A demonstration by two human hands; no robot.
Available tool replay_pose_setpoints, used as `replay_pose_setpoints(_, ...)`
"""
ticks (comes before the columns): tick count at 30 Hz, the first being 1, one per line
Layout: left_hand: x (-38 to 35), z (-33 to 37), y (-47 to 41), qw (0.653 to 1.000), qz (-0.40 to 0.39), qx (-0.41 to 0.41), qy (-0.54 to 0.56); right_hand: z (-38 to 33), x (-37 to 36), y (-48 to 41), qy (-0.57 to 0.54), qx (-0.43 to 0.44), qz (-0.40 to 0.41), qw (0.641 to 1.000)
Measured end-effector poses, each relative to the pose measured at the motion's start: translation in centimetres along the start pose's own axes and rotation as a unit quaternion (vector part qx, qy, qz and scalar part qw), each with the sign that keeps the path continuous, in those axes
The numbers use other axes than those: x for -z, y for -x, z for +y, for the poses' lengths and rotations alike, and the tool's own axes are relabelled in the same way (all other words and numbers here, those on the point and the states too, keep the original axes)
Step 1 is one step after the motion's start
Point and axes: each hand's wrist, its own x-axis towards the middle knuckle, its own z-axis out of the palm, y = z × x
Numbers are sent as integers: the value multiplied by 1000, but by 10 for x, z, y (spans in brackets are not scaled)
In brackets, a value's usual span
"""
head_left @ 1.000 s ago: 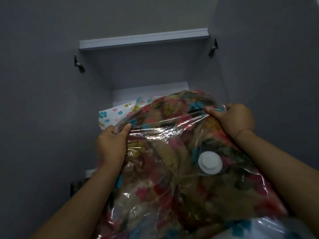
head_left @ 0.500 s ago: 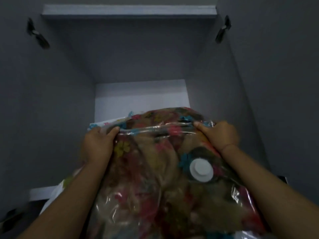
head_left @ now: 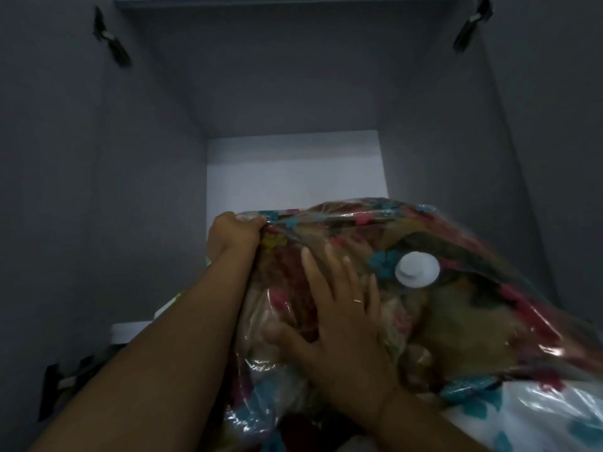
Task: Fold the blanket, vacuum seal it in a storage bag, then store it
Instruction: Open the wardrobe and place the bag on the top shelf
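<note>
Sealed and halfway into the wardrobe already – storing step by the look of it. Vacuum storage bag (head_left: 456, 321) with the flowery blanket (head_left: 473, 324) inside, far edge poking over the pale shelf (head_left: 293, 168) of the grey wardrobe compartment (head_left: 326, 86), near end hanging out toward the camera. White round valve (head_left: 417, 268) facing up, just right of the right hand.

Left hand (head_left: 233, 234) clamped on the far left corner, fingers curled tight round a bunched bit of plastic. Right hand (head_left: 339, 318) flat on top of the bundle, fingers (head_left: 329, 272) spread and straight, pressing, not gripping anything. Ring on one finger.

Handling guess: compressed so fairly firm and lumpy rather than floppy, not fragile, probably moderate weight. Film shiny and crinkled, so likely slippery under a flat palm – better grip at the bunched corners or the loose printed edge than on the smooth top. Worth steering clear of the valve and not dragging the plastic hard over the shelf lip, since a puncture or popped cap would let the air back in. Dark door hinges (head_left: 112, 44) up on both sides.
</note>
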Motion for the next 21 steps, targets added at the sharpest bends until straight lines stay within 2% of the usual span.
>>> replay_pose_setpoints(3,4,-3,-7,995,-96,30,17,23,-34,-13,48,-40,24,998)
replay_pose_setpoints(6,28,4,-4,975,-212,51,50,32,-42,-20,59,-18,29,998)
replay_pose_setpoints(8,47,6,6,968,-249,-8,-1,36,-39,-28,56,-7,39,998)
replay_pose_setpoints(11,83,-3,37,934,-305,-172,-72,42,-34,-45,47,-4,42,998)
replay_pose_setpoints(14,115,-22,61,886,-389,-208,-143,46,-25,-67,31,-9,14,999)
replay_pose_setpoints(17,137,-33,82,894,-389,-210,-77,52,-15,-93,21,-23,-44,999)
replay_pose_setpoints(21,105,-36,132,957,-236,-125,110,64,-5,-118,5,-28,-138,990)
